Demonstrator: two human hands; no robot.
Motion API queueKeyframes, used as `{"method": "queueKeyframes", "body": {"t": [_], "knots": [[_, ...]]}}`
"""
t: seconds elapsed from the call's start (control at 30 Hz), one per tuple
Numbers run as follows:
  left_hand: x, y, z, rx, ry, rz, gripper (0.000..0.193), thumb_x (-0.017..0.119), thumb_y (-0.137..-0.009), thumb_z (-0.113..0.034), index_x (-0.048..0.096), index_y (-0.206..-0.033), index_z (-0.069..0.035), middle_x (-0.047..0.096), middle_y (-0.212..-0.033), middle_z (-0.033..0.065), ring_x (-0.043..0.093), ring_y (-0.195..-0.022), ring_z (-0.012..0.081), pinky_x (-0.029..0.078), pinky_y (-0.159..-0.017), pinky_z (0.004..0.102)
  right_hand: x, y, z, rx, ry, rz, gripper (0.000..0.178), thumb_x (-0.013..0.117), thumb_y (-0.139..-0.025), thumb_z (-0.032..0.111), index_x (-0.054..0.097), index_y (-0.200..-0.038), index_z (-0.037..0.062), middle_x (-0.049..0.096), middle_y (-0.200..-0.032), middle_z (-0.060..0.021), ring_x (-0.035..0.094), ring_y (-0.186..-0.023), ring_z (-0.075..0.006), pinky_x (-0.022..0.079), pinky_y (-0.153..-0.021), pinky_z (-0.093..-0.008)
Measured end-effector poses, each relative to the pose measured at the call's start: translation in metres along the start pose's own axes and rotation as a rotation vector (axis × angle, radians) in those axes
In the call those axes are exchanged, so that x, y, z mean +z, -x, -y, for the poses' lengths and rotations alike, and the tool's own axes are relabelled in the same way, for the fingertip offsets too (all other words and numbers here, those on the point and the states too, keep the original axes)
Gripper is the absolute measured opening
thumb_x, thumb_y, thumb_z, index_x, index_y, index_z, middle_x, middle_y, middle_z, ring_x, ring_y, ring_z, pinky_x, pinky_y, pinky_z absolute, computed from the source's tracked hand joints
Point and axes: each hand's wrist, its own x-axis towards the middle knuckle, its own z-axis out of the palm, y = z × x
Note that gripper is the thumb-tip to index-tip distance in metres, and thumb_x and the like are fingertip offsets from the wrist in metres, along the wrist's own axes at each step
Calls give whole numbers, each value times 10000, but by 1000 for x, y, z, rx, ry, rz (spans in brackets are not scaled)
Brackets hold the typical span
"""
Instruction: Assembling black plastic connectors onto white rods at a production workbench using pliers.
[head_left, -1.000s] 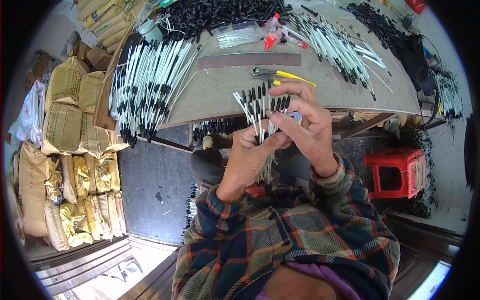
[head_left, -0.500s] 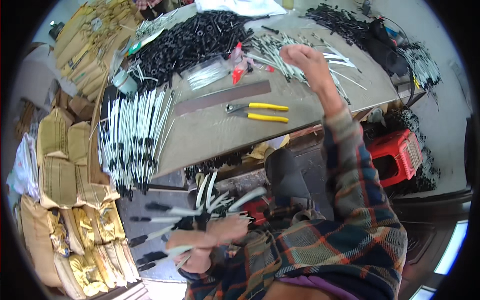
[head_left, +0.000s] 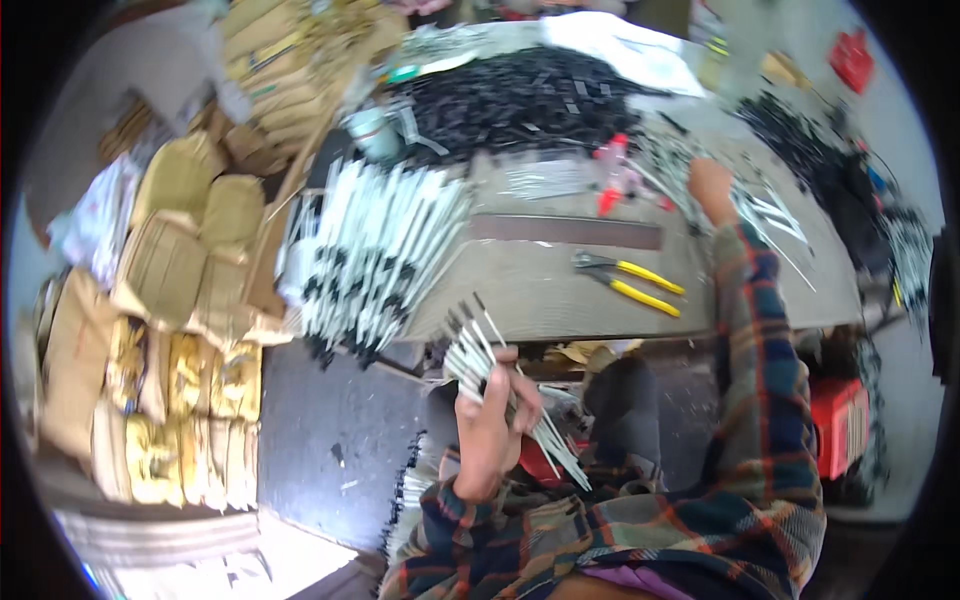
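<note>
My left hand is closed around a bundle of thin white rods with black tips, held fanned out just below the near edge of the workbench. My right hand is stretched far out over the bench and rests on a scattered pile of loose white rods. Its fingers are blurred, so whether it grips any I cannot tell. My plaid sleeve runs across the bench's right part.
A big stack of white black-tipped rods overhangs the bench's left end. Yellow-handled pliers, a dark flat bar, a red-capped bottle and a heap of black parts lie on the bench. Tan sacks stand at left, a red crate at right.
My left hand has risen with its bundle from low by my lap to the bench's near edge. My right hand stays stretched out on the loose rods. The view has shifted.
</note>
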Motion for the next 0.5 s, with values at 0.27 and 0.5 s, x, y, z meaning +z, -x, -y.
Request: {"method": "queueKeyframes", "body": {"t": [0.27,0.5], "knots": [[-21,-63,-102,175,173,-117,237,409,-919,-138,447,-1124,-25,598,-919,146,538,-643,132,480,-587,296,-6,0,1,-79,18,-53,134,480,-751,153,591,-789,88,617,-799,-151,594,-743,-352,456,-641,-486],[17,-17,-52,39,-32,81,360,434,-905,-172,371,-1211,8,586,-1008,197,608,-646,169,514,-543,295,-17,-12,-57,17,-641,-641,266,514,-818,247,588,-892,3,610,-825,-167,568,-776,-342,440,-740,-375]]}}
